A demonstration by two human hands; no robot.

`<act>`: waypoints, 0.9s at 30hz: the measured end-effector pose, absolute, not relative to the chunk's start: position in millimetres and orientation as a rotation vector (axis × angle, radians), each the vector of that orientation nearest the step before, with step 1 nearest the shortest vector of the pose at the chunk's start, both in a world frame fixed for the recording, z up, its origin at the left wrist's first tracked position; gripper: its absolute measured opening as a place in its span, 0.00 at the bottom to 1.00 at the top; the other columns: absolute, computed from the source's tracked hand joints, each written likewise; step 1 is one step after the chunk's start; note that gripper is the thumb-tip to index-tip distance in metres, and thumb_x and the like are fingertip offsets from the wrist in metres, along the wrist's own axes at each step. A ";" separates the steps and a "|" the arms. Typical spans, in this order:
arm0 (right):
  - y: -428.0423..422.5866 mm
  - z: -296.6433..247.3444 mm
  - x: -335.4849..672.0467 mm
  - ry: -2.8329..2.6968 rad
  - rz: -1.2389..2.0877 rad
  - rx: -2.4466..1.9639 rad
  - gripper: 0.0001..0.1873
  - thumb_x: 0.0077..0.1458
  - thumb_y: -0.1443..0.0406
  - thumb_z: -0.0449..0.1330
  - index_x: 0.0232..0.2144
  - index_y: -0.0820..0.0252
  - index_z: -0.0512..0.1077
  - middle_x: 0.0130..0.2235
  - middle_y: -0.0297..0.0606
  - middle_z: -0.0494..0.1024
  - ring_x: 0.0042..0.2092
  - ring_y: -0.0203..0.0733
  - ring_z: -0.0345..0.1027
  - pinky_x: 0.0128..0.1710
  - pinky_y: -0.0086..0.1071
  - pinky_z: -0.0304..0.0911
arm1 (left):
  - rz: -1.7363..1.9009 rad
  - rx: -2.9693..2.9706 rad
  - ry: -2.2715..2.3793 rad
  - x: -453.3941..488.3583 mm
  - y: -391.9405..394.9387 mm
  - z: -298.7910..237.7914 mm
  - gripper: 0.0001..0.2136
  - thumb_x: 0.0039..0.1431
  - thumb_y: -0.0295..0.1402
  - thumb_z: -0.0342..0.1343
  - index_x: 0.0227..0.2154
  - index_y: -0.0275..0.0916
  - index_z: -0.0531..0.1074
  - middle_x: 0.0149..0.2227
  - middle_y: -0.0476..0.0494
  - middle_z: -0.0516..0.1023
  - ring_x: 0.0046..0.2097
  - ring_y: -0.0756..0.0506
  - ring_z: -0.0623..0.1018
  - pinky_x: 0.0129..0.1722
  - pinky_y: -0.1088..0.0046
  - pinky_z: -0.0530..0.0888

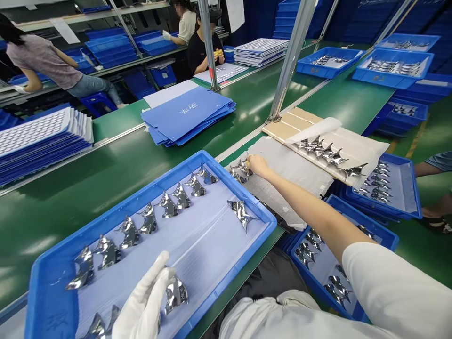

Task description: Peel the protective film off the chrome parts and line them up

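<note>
My left hand (146, 301), in a white glove, is over the near side of a blue tray (45, 278). Its fingers stretch out close together, beside a shiny metal piece (176, 294) with pointed corners; whether they touch it is hidden. My bare right hand (258, 165) reaches across to grey paper (282, 172), with its fingers closed on a curved metal piece (243, 165). Another such piece (237, 176) lies just nearer. Along the tray's far side runs a row of several metal pieces (148, 219), and a single piece (240, 214) lies near its right end.
Beyond the tray lie blue sheets (187, 110) on the green table (123, 160). Metal pieces rest on a cardboard-backed sheet (356, 141) at right. Filled blue trays (391, 238) stand low on my right. A metal post (291, 61) rises midway. Several people sit across the tables.
</note>
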State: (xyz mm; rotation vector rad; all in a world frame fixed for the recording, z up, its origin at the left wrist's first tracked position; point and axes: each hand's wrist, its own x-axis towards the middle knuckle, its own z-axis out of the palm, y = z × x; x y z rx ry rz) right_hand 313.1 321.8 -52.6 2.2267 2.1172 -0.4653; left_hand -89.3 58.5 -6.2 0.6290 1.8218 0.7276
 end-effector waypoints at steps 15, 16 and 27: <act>180.4 17.4 244.9 2.826 -0.148 1.080 0.10 0.59 0.77 0.55 0.31 0.67 0.75 0.37 0.47 0.75 0.43 0.48 0.65 0.42 0.37 0.54 | 0.984 0.778 1.661 -43.0 41.1 23.7 0.19 0.57 0.44 0.62 0.50 0.45 0.76 0.46 0.42 0.81 0.53 0.38 0.77 0.53 0.59 0.77; 176.9 13.4 244.5 2.777 -0.086 1.026 0.09 0.58 0.77 0.56 0.31 0.67 0.76 0.37 0.48 0.76 0.43 0.49 0.65 0.41 0.38 0.54 | 0.990 0.783 1.639 -40.5 42.0 25.1 0.18 0.58 0.44 0.61 0.49 0.44 0.77 0.45 0.42 0.81 0.52 0.38 0.78 0.52 0.60 0.77; 173.6 31.1 228.0 2.832 -1.031 1.263 0.07 0.58 0.70 0.57 0.28 0.61 0.71 0.30 0.37 0.74 0.33 0.39 0.65 0.34 0.31 0.55 | 1.127 1.278 1.653 -6.6 44.5 33.3 0.15 0.62 0.40 0.57 0.51 0.47 0.75 0.48 0.43 0.79 0.48 0.42 0.78 0.54 0.61 0.73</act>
